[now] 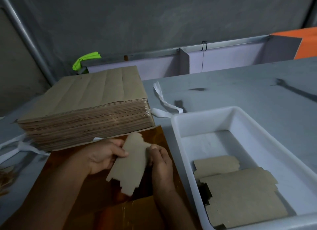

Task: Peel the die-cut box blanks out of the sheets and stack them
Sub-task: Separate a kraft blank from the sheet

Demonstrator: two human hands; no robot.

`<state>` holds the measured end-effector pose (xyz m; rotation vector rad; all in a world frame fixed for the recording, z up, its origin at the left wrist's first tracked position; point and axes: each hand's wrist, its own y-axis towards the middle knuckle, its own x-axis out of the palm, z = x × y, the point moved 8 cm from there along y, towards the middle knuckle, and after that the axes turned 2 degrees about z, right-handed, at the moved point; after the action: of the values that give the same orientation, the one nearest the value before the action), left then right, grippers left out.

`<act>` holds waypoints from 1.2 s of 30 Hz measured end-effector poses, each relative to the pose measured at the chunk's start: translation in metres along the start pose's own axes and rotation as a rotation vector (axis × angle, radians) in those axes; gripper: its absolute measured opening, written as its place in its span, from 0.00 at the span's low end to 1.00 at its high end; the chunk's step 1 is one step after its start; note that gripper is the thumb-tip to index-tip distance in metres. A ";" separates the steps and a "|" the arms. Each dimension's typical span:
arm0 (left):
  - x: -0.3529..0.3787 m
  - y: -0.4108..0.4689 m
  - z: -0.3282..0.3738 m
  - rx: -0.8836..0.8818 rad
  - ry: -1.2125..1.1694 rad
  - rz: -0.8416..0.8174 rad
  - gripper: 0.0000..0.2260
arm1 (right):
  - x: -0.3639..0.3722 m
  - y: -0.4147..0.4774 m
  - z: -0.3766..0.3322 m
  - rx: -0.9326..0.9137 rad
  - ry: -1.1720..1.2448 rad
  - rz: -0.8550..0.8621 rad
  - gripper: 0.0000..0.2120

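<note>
A die-cut brown box blank (128,163) is held tilted above a shiny copper-coloured sheet (96,193) on the table. My left hand (101,154) grips its left edge, thumb on top. My right hand (161,159) pinches its right edge. A thick stack of brown die-cut sheets (85,106) stands behind my hands at the left. To the right, a white plastic tray (192,121) holds peeled blanks (243,195) lying flat in a loose pile.
A white strap (163,99) lies on the grey table (248,85) between the stack and the tray. Cardboard scraps (6,176) sit at the left edge. A low rail with white panels (223,58), a green tape piece (85,59) and an orange block (307,43) stand at the back.
</note>
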<state>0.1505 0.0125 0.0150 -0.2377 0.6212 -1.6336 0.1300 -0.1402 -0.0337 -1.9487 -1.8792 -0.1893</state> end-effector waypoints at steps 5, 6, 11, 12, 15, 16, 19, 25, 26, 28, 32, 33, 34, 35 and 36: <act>-0.018 0.004 -0.010 0.050 -0.501 0.237 0.15 | 0.009 -0.005 -0.002 -0.009 -0.025 -0.115 0.09; -0.016 0.003 -0.014 0.049 -0.545 0.254 0.14 | 0.011 -0.005 -0.002 -0.021 -0.062 -0.127 0.07; -0.017 -0.003 -0.016 0.084 -0.617 0.250 0.21 | 0.011 -0.004 -0.002 -0.020 -0.108 -0.129 0.04; -0.020 -0.005 -0.013 0.100 -0.613 0.244 0.20 | 0.010 -0.003 -0.001 -0.015 -0.104 -0.135 0.04; -0.032 -0.007 -0.002 0.114 -0.542 0.232 0.16 | 0.010 -0.002 0.001 -0.007 -0.104 -0.151 0.04; -0.036 -0.008 0.001 0.108 -0.491 0.228 0.16 | 0.011 -0.001 0.002 -0.008 -0.101 -0.162 0.04; -0.044 -0.009 0.005 0.078 -0.254 0.162 0.16 | 0.015 -0.003 0.002 -0.008 -0.096 -0.193 0.08; -0.041 -0.013 0.007 0.069 0.099 -0.096 0.18 | 0.016 -0.002 0.004 -0.003 -0.116 -0.212 0.13; -0.042 -0.013 0.007 0.079 0.089 -0.091 0.18 | 0.015 -0.001 0.004 -0.003 -0.085 -0.189 0.13; -0.047 -0.011 0.005 0.104 -0.018 -0.025 0.18 | 0.009 0.000 0.002 0.019 0.033 -0.137 0.10; -0.055 -0.008 -0.003 0.144 -0.324 0.131 0.19 | 0.004 0.002 0.003 0.025 0.097 -0.082 0.11; -0.056 -0.007 -0.005 0.157 -0.361 0.171 0.19 | 0.004 0.001 0.003 -0.013 -0.027 -0.071 0.10; -0.055 -0.007 -0.006 0.168 -0.388 0.206 0.19 | 0.005 -0.001 0.002 -0.062 -0.173 -0.067 0.11; -0.053 -0.007 -0.007 0.176 -0.401 0.233 0.19 | 0.008 -0.004 0.002 -0.117 -0.309 -0.076 0.11; -0.050 -0.008 -0.007 0.183 -0.404 0.252 0.20 | 0.013 -0.006 0.001 -0.172 -0.418 -0.096 0.12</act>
<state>0.1488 0.0635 0.0229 -0.3304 0.1830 -1.3380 0.1250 -0.1282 -0.0287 -2.1416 -2.2887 0.0349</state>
